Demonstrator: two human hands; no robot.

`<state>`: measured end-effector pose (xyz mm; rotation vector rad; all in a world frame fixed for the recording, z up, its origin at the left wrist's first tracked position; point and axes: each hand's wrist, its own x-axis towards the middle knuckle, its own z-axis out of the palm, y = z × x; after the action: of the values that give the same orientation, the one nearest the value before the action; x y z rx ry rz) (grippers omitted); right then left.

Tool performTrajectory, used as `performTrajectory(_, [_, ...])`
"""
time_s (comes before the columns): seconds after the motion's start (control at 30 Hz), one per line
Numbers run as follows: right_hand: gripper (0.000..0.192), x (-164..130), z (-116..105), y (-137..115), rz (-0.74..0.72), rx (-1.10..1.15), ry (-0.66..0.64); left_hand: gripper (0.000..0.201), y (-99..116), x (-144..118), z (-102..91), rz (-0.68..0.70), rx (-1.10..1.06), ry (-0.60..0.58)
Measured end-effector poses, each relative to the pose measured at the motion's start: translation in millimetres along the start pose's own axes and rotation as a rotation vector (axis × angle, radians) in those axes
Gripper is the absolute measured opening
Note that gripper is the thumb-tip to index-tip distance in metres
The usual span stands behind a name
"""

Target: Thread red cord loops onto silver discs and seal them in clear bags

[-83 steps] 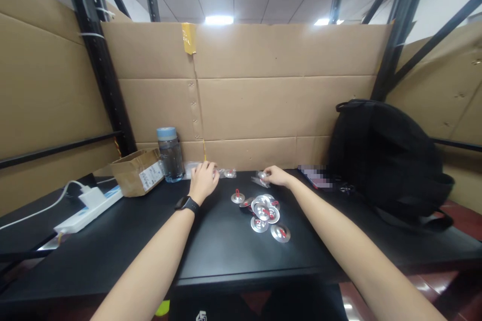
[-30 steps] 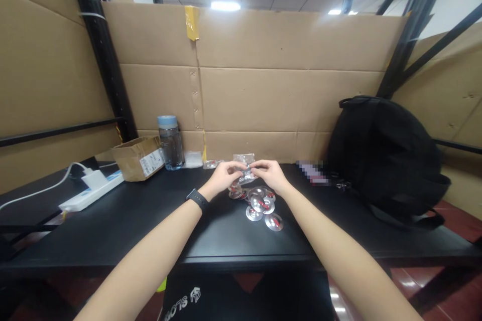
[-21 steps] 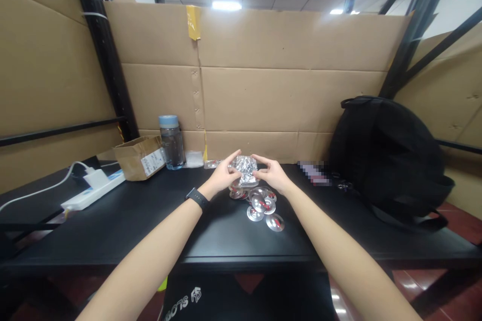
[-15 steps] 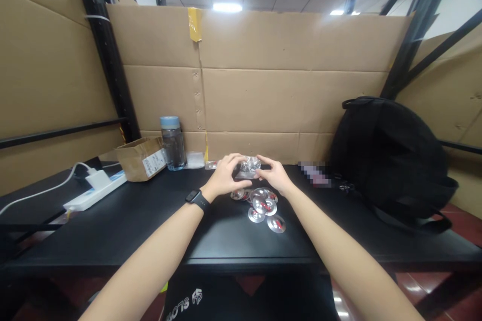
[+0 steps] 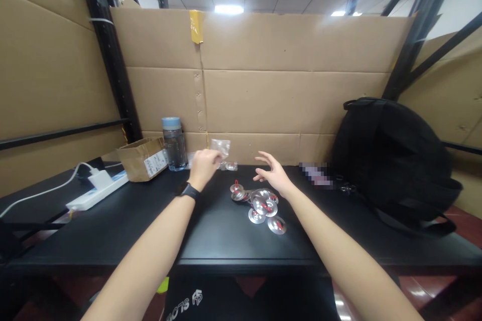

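My left hand, with a black watch on its wrist, is closed on a small clear plastic bag that stands up past its fingers at the back of the table. What lies inside the bag is too blurred to name. My right hand hovers over the table with fingers apart and nothing in them. Below and between both hands lies a loose pile of shiny metal discs with domed middles and red loops, like finger cymbals. Another packed clear bag lies behind, near the cardboard wall.
To the left stand a water bottle, an open cardboard box and a white power strip with a charger. A black backpack fills the right side. Cardboard walls off the table's back.
Both hands held the clear bag together over the discs. My left hand has carried it left and back; my right hand has let go and its fingers have spread.
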<state>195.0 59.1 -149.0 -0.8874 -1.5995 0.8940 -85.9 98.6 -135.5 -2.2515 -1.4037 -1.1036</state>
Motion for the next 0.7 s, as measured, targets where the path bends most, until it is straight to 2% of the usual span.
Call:
performTrajectory(0.07, [0.07,0.9,-2.5,0.7,0.003,0.003,0.02,0.028,-34.2,-2.8,-3.6,-0.165,0.121,0.032])
performTrajectory(0.13, [0.069,1.6,-3.6,1.8,0.006,-0.001,0.028,0.033,-63.6,-8.8,-1.8,-0.31,0.254,-0.063])
performTrajectory(0.2, [0.066,2.0,-3.6,3.1,0.011,-0.01,0.022,0.036,-84.5,-15.2,5.5,-0.355,0.279,-0.135])
performTrajectory(0.27, [0.064,2.2,-3.3,4.4,0.013,-0.022,0.013,0.038,-96.2,-19.8,15.8,-0.359,0.27,-0.218])
performTrajectory(0.43, [0.062,2.4,-3.5,6.5,0.024,-0.052,0.014,0.051,-101.5,-22.4,31.9,-0.324,0.228,-0.359])
performTrajectory(0.57, [0.061,2.9,-4.6,6.2,0.049,-0.076,0.03,0.049,-92.8,-19.1,25.1,-0.273,0.219,-0.324])
performTrajectory(0.7, [0.058,3.1,-5.8,4.0,0.045,-0.094,0.044,0.039,-66.2,-12.3,22.5,-0.147,0.185,-0.282])
